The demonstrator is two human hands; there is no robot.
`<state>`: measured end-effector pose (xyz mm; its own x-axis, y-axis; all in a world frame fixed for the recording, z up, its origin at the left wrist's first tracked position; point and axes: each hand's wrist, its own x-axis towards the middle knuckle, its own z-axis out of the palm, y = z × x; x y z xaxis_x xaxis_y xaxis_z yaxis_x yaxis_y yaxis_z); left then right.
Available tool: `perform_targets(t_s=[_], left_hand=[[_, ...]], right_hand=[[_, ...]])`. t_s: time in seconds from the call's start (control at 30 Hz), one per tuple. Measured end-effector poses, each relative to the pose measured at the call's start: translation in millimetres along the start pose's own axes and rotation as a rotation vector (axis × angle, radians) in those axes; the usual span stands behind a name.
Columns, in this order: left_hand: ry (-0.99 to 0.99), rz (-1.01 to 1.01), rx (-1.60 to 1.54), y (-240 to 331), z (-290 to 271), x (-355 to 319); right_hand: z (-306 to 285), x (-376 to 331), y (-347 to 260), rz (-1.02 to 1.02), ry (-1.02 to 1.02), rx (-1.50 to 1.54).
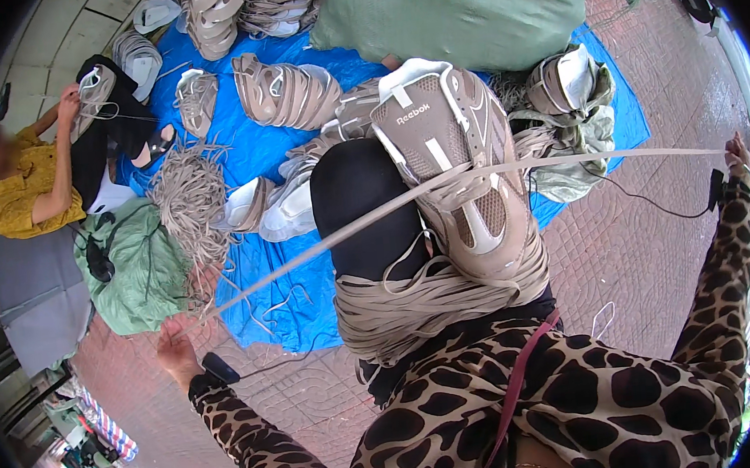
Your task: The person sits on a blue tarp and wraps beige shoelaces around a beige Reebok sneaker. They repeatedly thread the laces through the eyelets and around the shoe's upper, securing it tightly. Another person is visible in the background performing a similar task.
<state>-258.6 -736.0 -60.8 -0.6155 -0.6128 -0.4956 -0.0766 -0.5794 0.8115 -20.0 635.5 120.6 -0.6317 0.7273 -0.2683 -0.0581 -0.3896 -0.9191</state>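
Note:
A taupe shoe upper (438, 135) with white trim rests on my knee, its toe pointing toward me. One long flat beige shoelace (565, 161) runs through its eyelets and stretches far out to both sides. At the lower left, my left hand (175, 349) is closed on one end of the lace. My right hand (738, 153), far out at the right, pinches the other end. A thick bundle of beige laces (426, 305) lies across my lap, just below the upper's toe.
Stacked shoe uppers (287, 95) lie on a blue tarp (283, 304), beside a heap of loose laces (189, 197). A big green sack (453, 4) stands behind. Another person (40, 178) sits at the left, handling an upper. A green bag (133, 273) rests near them.

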Motion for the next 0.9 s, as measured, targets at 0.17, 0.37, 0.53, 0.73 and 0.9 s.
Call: perform_targets(t_s=[0.17, 0.37, 0.53, 0.73, 0.9], left_hand=[[-0.062, 0.178, 0.505, 33.5, 66.4, -18.7], [-0.929, 0.485, 0.998, -97.5, 260.0, -192.7], [-1.516, 0.92, 0.893, -141.4, 303.8, -284.4], [-1.338, 0.513, 1.06, -155.5, 293.5, -297.6], [-1.254, 0.913, 1.266, -152.7, 307.5, -312.5]], right_hand=[[215.5, -83.8, 197.9, -0.113, -0.14, -0.465], [495.5, -298.5, 252.7, -0.005, -0.774, -0.747], [531.0, -306.2, 294.8, -0.001, -1.165, -0.677], [534.3, -306.6, 300.6, -0.122, -1.162, -0.789], [535.4, -322.8, 309.9, -0.779, -1.113, -1.021]])
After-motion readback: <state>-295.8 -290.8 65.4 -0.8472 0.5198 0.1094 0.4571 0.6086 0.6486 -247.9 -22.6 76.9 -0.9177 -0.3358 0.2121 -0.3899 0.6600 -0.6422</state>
